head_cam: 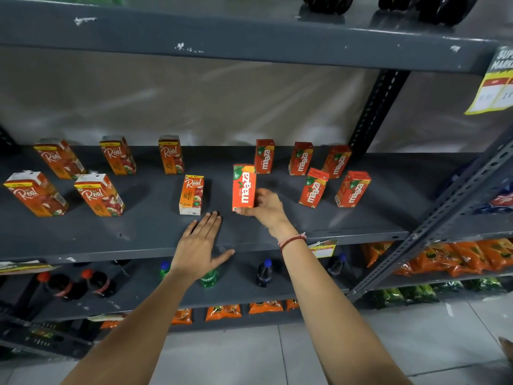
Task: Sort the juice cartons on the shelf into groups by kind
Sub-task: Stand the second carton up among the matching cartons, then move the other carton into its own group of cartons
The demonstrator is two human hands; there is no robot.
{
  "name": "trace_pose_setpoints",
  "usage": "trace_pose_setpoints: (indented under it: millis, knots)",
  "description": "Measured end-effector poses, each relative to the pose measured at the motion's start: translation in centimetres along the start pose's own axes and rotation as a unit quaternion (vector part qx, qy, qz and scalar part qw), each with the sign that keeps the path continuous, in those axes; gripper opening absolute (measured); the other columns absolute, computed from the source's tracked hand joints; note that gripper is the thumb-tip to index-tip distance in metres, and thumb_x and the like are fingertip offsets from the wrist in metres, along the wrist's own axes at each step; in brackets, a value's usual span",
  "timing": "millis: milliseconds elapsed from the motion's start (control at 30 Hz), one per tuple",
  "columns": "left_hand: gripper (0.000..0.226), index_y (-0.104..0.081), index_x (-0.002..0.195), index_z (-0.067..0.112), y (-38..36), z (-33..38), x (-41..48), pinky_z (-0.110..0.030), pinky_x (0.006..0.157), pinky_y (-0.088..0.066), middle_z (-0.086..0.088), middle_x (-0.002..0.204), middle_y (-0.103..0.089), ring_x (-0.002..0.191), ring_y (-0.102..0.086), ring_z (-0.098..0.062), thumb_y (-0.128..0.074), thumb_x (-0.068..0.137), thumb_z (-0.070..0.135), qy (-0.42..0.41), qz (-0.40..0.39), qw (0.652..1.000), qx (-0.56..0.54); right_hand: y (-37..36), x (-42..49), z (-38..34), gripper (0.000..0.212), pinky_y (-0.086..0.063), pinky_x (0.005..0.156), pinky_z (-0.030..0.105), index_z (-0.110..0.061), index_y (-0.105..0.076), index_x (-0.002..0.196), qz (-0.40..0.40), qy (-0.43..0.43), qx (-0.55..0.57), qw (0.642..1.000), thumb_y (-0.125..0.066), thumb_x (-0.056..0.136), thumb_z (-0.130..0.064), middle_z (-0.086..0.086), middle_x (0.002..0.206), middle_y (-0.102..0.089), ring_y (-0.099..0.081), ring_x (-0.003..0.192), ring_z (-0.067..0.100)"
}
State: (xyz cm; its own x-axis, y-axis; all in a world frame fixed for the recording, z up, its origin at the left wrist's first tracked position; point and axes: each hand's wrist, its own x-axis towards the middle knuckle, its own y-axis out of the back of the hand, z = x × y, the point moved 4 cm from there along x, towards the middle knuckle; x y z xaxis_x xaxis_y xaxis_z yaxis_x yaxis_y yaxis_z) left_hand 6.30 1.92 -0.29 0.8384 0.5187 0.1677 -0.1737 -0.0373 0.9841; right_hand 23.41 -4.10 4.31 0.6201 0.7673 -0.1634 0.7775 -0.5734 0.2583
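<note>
On the grey shelf [138, 234] several orange Real cartons stand on the left half; the nearest one to the middle is a Real carton [191, 194]. Several red Maaza cartons stand on the right half, such as one at the far right [352, 189]. My right hand [266, 207] grips another Maaza carton [243, 187] from its right side, upright, in the middle of the shelf. My left hand [200, 244] lies flat and open on the shelf's front edge, just below the middle Real carton, holding nothing.
A slanted metal upright [433, 220] crosses the right side. Soft drink bottles [263, 272] stand on the shelf below, orange packets [458, 259] to the lower right. Dark bottles [327, 2] sit on the shelf above. A yellow price tag [323, 248] hangs from the front edge.
</note>
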Motion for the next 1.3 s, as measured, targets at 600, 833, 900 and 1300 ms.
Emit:
trace_pose_setpoints:
  millis: [600, 833, 900, 1300]
  knots:
    - [0.093, -0.016, 0.146, 0.01, -0.3, -0.1, 0.0, -0.036, 0.116, -0.007, -0.006, 0.156, -0.021, 0.143, -0.016, -0.018, -0.013, 0.079, 0.075, -0.003, -0.002, 1.0, -0.007, 5.4, 2.6, 1.3, 0.055, -0.043, 0.101, 0.042, -0.006, -0.05, 0.123, 0.042, 0.016, -0.18, 0.983, -0.076, 0.074, -0.012, 0.015, 0.126, -0.061, -0.058, 0.117, 0.03]
    - [0.088, -0.017, 0.146, 0.01, -0.1, -0.1, 0.0, -0.037, 0.117, -0.01, -0.007, 0.156, -0.021, 0.144, -0.015, -0.018, -0.025, 0.083, 0.071, -0.007, 0.002, 1.0, -0.008, 3.5, -2.3, 2.2, 0.027, -0.051, 0.084, 0.048, -0.002, -0.062, 0.096, 0.304, 0.097, -0.112, 0.941, -0.074, 0.073, -0.004, 0.017, 0.096, -0.065, -0.061, 0.09, 0.033]
    - [0.085, -0.019, 0.145, 0.009, 0.1, -0.2, 0.0, -0.038, 0.117, -0.011, -0.008, 0.155, -0.022, 0.143, -0.017, -0.019, -0.034, 0.085, 0.067, -0.015, 0.0, 1.0, -0.024, 1.6, -3.6, 1.9, 0.018, -0.051, 0.08, 0.046, -0.004, -0.062, 0.092, 0.319, 0.122, -0.109, 0.933, -0.07, 0.076, -0.007, 0.015, 0.092, -0.064, -0.06, 0.085, 0.031]
    - [0.066, -0.048, 0.13, 0.006, 3.3, -7.8, -3.5, -0.043, 0.099, -0.041, -0.013, 0.133, -0.055, 0.122, -0.052, -0.028, -0.034, 0.086, 0.053, 0.033, 0.069, 0.992, -0.102, -11.0, 0.1, -3.6, 0.026, -0.045, 0.068, 0.029, -0.01, -0.062, 0.067, 0.02, -0.03, -0.083, 0.996, -0.069, 0.081, -0.03, 0.008, 0.076, -0.066, -0.059, 0.088, 0.028]
